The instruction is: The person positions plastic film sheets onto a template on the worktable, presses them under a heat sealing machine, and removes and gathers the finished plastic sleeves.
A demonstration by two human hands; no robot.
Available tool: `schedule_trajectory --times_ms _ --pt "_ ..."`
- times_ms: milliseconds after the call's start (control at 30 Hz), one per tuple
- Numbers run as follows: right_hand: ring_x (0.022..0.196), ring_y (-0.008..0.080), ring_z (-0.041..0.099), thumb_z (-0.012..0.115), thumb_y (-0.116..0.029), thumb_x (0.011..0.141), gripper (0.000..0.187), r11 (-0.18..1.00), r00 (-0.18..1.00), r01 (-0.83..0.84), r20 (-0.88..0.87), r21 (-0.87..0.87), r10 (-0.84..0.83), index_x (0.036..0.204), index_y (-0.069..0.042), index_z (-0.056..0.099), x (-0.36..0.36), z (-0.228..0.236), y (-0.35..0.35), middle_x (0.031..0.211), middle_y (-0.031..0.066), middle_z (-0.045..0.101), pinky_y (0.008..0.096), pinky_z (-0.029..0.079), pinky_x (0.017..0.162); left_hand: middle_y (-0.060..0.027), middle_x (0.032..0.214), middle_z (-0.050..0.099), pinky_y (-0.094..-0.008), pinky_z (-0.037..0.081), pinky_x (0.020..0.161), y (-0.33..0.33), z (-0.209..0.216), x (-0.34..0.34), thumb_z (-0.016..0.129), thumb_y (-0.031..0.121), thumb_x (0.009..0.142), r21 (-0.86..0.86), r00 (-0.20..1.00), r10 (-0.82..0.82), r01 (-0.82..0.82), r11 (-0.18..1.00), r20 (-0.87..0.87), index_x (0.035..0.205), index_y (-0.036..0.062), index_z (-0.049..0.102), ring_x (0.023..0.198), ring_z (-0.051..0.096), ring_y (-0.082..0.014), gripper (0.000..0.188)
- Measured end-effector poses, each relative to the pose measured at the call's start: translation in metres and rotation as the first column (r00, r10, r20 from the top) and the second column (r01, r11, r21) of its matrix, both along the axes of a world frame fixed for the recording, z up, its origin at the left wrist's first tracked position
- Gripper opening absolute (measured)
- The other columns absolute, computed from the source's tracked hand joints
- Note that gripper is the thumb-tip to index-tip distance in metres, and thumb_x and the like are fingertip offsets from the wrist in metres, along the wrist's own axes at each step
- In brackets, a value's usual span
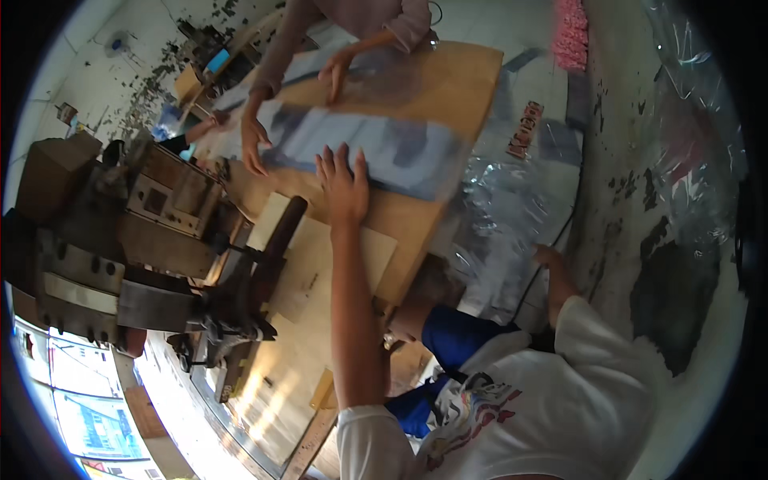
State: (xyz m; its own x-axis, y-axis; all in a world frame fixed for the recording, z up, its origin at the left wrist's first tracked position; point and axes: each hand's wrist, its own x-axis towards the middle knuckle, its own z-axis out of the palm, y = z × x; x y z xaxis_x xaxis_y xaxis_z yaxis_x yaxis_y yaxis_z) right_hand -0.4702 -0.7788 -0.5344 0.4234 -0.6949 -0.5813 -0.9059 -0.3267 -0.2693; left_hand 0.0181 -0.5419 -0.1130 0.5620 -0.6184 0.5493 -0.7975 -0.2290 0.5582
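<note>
A flat, folded grey-blue piece in clear plastic (360, 144) lies across the wooden table (460, 80). My left hand (346, 186) rests with spread fingers on the near edge of this piece and holds nothing. Low on the right, my right hand (548, 256) has its fingers curled at the edge of a heap of clear plastic bags (500, 224), and it seems to grip one. Across the table, a co-worker's hand (254, 146) is beside the folded piece's left end, and that person's other hand (338, 70) hovers beyond it.
A dark metal machine (232, 300) stands left of my left arm, beside a pale board (304, 272). Another person's hand (210, 124) reaches in at the far left. A pink bundle (570, 36) hangs at the far right. More clear plastic (688, 176) hangs by the right wall.
</note>
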Motion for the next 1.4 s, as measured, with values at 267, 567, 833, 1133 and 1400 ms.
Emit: schedule_trajectory --times_ms 267,567,833,1133,1400 --pt "0.076 0.0295 0.064 0.059 -0.022 0.080 0.074 0.944 0.899 -0.256 -0.307 0.209 0.312 0.150 -0.010 0.039 0.085 0.040 -0.009 0.092 0.0175 0.069 0.0437 0.051 0.069 -0.0271 0.156 0.030 -0.0567 0.014 0.119 0.024 0.016 0.003 0.050 0.046 0.100 0.000 0.995 0.068 -0.068 0.998 0.069 0.140 0.0087 0.051 0.148 0.019 -0.0447 0.056" --pt "0.077 0.0221 0.061 0.068 -0.017 0.086 0.043 0.911 0.916 -0.130 -0.304 0.392 0.261 0.128 -0.008 0.064 0.068 0.002 -0.025 0.095 0.0097 0.067 0.0408 0.050 0.068 -0.0272 0.154 0.032 -0.0552 0.016 0.120 0.029 0.025 -0.005 0.047 0.047 0.100 0.026 0.997 0.059 -0.060 0.998 0.041 0.139 0.0111 0.052 0.147 0.021 -0.0444 0.053" --pt "0.094 0.0183 0.055 0.071 -0.024 0.090 0.067 0.697 0.929 0.306 -0.364 0.648 -0.070 0.150 -0.025 0.043 0.070 0.031 0.018 0.112 0.0074 0.061 0.0356 0.048 0.084 -0.0266 0.153 0.034 -0.0553 0.016 0.120 0.043 0.022 0.001 0.047 0.050 0.100 0.056 0.993 0.103 -0.106 0.993 0.056 0.137 0.0122 0.053 0.147 0.023 -0.0438 0.054" --pt "0.084 0.0224 0.060 0.064 -0.035 0.091 0.063 0.835 0.920 -0.357 0.006 0.418 0.391 0.146 -0.013 0.046 0.085 0.044 0.005 0.112 0.0106 0.067 0.0382 0.051 0.078 -0.0246 0.153 0.036 -0.0567 0.017 0.119 0.037 0.025 0.006 0.048 0.054 0.098 0.056 0.995 0.081 -0.084 0.995 0.059 0.138 0.0131 0.053 0.147 0.023 -0.0427 0.057" --pt "0.062 0.0204 0.058 0.060 -0.046 0.092 0.051 0.774 0.752 -0.393 -0.311 0.497 0.581 0.125 -0.007 0.064 0.134 0.013 0.023 0.079 0.0080 0.066 0.0424 0.048 0.060 -0.0255 0.153 0.036 -0.0581 0.018 0.118 0.040 0.013 0.006 0.051 0.053 0.097 0.048 0.994 0.095 -0.098 0.994 0.062 0.137 0.0119 0.054 0.146 0.025 -0.0443 0.058"
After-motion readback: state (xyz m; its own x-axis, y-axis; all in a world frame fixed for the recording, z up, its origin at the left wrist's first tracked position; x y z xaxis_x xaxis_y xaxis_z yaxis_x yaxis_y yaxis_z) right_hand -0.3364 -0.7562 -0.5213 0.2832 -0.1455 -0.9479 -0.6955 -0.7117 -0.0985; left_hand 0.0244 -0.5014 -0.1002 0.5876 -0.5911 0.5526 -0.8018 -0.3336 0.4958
